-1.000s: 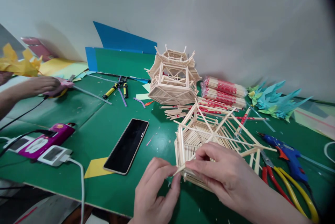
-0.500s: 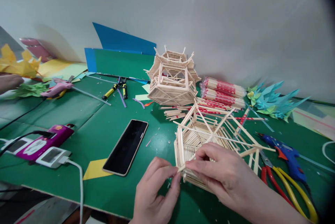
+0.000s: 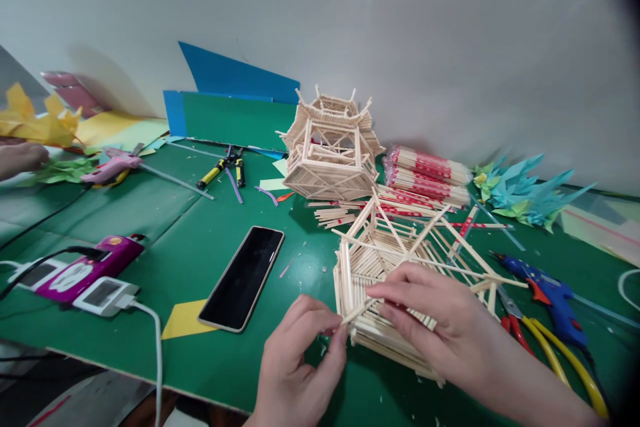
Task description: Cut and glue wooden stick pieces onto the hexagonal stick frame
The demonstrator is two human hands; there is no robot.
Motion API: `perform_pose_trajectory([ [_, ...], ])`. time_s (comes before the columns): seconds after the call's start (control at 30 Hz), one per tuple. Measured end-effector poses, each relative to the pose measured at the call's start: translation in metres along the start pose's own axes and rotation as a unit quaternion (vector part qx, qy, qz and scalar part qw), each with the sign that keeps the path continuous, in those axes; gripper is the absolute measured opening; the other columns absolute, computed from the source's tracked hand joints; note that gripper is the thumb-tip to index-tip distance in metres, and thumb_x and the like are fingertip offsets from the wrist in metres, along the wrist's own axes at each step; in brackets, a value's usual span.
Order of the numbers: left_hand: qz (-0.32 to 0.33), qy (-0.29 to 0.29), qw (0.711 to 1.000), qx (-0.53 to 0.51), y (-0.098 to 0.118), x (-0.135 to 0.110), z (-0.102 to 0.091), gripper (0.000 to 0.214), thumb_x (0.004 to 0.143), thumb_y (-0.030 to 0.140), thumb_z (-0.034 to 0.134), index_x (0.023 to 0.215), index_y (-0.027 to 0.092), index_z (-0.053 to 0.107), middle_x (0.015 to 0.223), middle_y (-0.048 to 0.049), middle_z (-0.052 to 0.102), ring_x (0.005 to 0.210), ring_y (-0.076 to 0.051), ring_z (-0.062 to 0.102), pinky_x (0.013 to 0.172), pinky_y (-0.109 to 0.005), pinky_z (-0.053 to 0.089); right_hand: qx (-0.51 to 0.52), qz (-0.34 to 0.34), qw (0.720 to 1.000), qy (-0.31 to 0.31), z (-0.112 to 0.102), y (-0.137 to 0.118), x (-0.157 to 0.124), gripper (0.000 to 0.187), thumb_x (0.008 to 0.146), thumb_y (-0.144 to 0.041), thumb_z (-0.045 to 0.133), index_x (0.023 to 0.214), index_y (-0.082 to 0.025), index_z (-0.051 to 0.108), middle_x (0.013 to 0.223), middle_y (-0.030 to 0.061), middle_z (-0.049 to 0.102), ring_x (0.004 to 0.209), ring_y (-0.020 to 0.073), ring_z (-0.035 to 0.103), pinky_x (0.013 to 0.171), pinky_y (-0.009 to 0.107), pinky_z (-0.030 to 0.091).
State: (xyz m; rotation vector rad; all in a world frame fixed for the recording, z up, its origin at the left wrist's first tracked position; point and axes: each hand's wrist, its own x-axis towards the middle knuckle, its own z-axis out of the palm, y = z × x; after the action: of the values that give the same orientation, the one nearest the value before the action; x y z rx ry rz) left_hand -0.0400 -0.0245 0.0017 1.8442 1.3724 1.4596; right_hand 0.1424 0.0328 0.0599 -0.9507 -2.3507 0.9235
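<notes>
My left hand pinches one end of a thin wooden stick between thumb and forefinger, at the near left corner of a stick-built frame. My right hand reaches over the frame's near side, its thumb and forefinger loosely around the stick's other part; the exact contact is partly hidden. The frame has a floor of sticks laid side by side, with upright and slanting sticks above it. Behind it stands a finished-looking pagoda-like stick model with flared eaves.
Red-wrapped stick bundles lie behind the frame. At right are a blue glue gun, red-and-yellow-handled pliers and teal paper leaves. Leftward lie a phone, purple power strip, yellow-handled cutters and another person's hand.
My right hand has shifted slightly up and right along the stick, its fingers looser, uncovering more of the stick. The left hand holds almost the same place.
</notes>
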Motion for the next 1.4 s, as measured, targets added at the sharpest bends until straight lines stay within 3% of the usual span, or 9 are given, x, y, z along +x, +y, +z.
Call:
perform_pose_trajectory([
  [0.13,-0.007,0.002,1.0,-0.003,-0.001,0.001,0.0,0.016,0.076,0.003,0.057,0.077,0.019,0.055,0.064,0.0016,0.053,0.059,-0.011,0.053,0.052,-0.021,0.044,-0.013,0.02,1.0,0.012,-0.002,0.003,0.009,0.02,0.088,-0.017,0.047,0.101,-0.022,0.061,0.088,0.001,0.06,0.081,0.0122,0.055,0.072,0.025,0.042],
  [0.27,-0.005,-0.003,1.0,0.004,0.001,0.003,-0.001,0.016,0.076,0.003,0.056,0.075,0.019,0.054,0.063,0.002,0.052,0.058,-0.011,0.053,0.051,-0.021,0.044,-0.068,0.001,0.997,-0.02,0.003,0.0,0.02,0.016,0.087,-0.02,0.049,0.088,-0.02,0.065,0.077,0.0006,0.056,0.075,0.0133,0.051,0.066,0.026,0.038],
  [0.43,-0.012,-0.001,1.0,0.005,0.003,0.003,-0.001,0.016,0.076,0.003,0.056,0.074,0.019,0.054,0.063,0.0017,0.052,0.058,-0.011,0.054,0.051,-0.021,0.045,-0.126,-0.008,0.991,-0.034,0.006,-0.002,0.022,0.022,0.087,-0.023,0.05,0.072,-0.019,0.064,0.067,-0.001,0.048,0.069,0.0129,0.046,0.061,0.026,0.033],
  [1.0,-0.015,-0.009,1.0,0.002,0.002,0.003,-0.001,0.016,0.076,0.003,0.056,0.075,0.019,0.055,0.065,0.0013,0.053,0.059,-0.011,0.054,0.053,-0.02,0.046,-0.128,-0.001,0.991,-0.043,0.007,0.001,0.024,0.022,0.087,-0.027,0.05,0.073,-0.02,0.065,0.067,-0.0008,0.051,0.068,0.0129,0.047,0.061,0.026,0.032],
  [1.4,0.01,0.016,1.0,0.005,0.002,0.003,0.001,0.015,0.075,0.004,0.057,0.072,0.019,0.055,0.063,0.0019,0.053,0.057,-0.011,0.054,0.051,-0.02,0.046,-0.128,-0.022,0.991,-0.017,0.009,0.001,0.023,0.02,0.086,-0.026,0.052,0.074,-0.02,0.068,0.066,-0.0008,0.054,0.067,0.0128,0.049,0.06,0.025,0.035],
])
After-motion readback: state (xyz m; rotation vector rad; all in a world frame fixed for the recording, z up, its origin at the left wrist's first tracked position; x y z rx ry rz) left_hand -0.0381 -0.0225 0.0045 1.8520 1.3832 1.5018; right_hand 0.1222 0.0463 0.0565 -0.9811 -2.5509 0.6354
